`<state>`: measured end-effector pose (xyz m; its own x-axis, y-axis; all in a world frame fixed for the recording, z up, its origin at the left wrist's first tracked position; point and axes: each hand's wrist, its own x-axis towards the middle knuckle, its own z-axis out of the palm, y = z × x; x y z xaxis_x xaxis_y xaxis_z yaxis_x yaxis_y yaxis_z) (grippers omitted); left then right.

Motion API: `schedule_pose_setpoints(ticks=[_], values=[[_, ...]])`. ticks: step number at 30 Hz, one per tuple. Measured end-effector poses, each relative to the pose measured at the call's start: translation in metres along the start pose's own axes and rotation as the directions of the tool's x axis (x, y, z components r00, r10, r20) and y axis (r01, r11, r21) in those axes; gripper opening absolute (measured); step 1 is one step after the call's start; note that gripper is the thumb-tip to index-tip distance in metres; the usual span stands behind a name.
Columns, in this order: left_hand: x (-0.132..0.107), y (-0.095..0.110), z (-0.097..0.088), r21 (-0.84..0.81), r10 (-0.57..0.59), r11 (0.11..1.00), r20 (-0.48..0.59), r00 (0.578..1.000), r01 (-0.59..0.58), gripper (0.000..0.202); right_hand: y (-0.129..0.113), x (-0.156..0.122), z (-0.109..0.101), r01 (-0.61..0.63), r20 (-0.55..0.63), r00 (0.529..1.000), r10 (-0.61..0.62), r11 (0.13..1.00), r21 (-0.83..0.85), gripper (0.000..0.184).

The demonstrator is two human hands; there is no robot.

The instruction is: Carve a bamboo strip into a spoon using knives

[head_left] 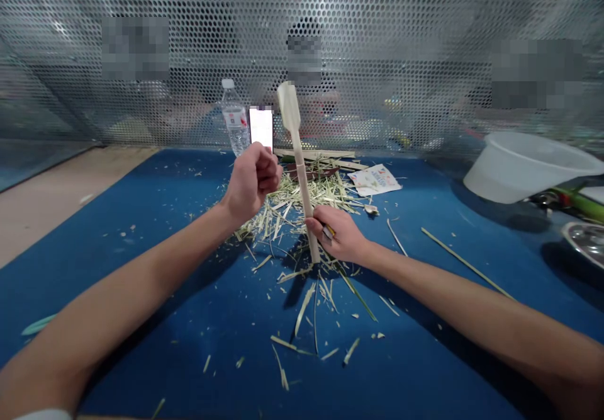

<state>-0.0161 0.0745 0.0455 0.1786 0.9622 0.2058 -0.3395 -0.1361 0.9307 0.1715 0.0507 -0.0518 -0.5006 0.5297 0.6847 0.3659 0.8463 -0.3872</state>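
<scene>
left grip (251,177): curled, fingers pressed together (holding anything? cannot tell)
right grip (337,234): pinching a pale paddle-shaped reed stick (299,168) and small yellow-handled tool (329,231)
risk: tool slipping could nick that hand

I see a blue mat (406,376) covering the work surface, with a tan tabletop (56,212) showing at the left. Pale shredded fibres (292,209) heap at centre and scatter toward the bottom. Behind them lie flat wooden strips (314,153) and a printed card (375,181); a long thin stalk (465,262) lies right, near a white plastic basin (528,167).
</scene>
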Motion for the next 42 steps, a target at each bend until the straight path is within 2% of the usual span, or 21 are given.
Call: schedule_pose_setpoints(ticks=[4,9,14,16,19,21,23,25,27,30,34,36,39,42], values=[[-0.001,0.0,0.0,-0.012,-0.008,1.0,0.02,1.0,0.008,0.035,0.0,-0.001,0.0,0.002,0.003,1.0,-0.002,1.0,0.0,0.023],[-0.001,-0.006,0.002,0.064,-0.028,0.998,0.083,0.996,0.023,0.027,0.0,-0.001,0.001,0.008,0.004,1.0,-0.008,1.0,0.001,0.024],[0.001,-0.013,0.004,0.085,-0.081,0.993,0.042,0.996,0.077,0.037,0.0,-0.001,0.001,-0.014,0.01,1.0,0.014,1.0,-0.004,0.027],[0.002,-0.013,0.004,0.072,-0.072,0.995,0.037,0.997,0.069,0.029,-0.001,0.0,0.0,-0.015,0.008,1.0,0.015,1.0,0.0,0.028],[0.002,-0.012,0.002,0.11,-0.051,0.993,0.167,0.985,0.033,0.008,-0.003,0.0,-0.001,-0.039,0.001,0.999,0.039,0.999,0.037,0.028],[0.001,-0.011,0.0,0.156,-0.065,0.988,0.306,0.95,0.017,0.021,-0.003,0.0,-0.003,-0.09,0.0,0.996,0.09,0.993,0.074,0.028],[0.001,-0.011,-0.003,0.176,-0.086,0.984,0.403,0.911,0.015,0.024,-0.004,0.0,-0.004,-0.166,-0.002,0.986,0.167,0.98,0.114,0.03],[0.001,-0.013,-0.006,0.183,-0.089,0.983,0.43,0.898,0.01,0.022,-0.003,-0.001,-0.004,-0.241,-0.009,0.969,0.245,0.957,0.161,0.033],[0.002,-0.015,-0.009,0.202,-0.089,0.979,0.416,0.905,0.003,0.02,-0.003,-0.001,-0.005,-0.29,-0.016,0.954,0.3,0.933,0.213,0.036],[0.003,-0.016,-0.011,0.228,-0.083,0.974,0.401,0.912,-0.012,0.019,-0.002,-0.001,-0.005,-0.314,-0.015,0.945,0.328,0.917,0.247,0.039],[0.003,-0.015,-0.012,0.209,-0.074,0.977,0.478,0.875,-0.031,0.023,-0.003,0.001,-0.006,-0.326,-0.03,0.939,0.344,0.912,0.247,0.041],[0.003,-0.015,-0.01,0.211,-0.048,0.976,0.455,0.889,-0.056,0.019,-0.002,0.001,-0.006,-0.328,-0.032,0.937,0.348,0.909,0.259,0.041],[0.002,-0.014,-0.005,0.268,0.055,0.953,0.31,0.949,-0.142,0.013,0.003,0.001,-0.003,-0.359,-0.075,0.913,0.401,0.877,0.32,0.037],[0.0,-0.012,0.001,0.348,0.165,0.911,0.182,0.969,-0.221,0.018,0.009,0.001,0.0,-0.386,-0.116,0.878,0.465,0.83,0.402,0.036]])
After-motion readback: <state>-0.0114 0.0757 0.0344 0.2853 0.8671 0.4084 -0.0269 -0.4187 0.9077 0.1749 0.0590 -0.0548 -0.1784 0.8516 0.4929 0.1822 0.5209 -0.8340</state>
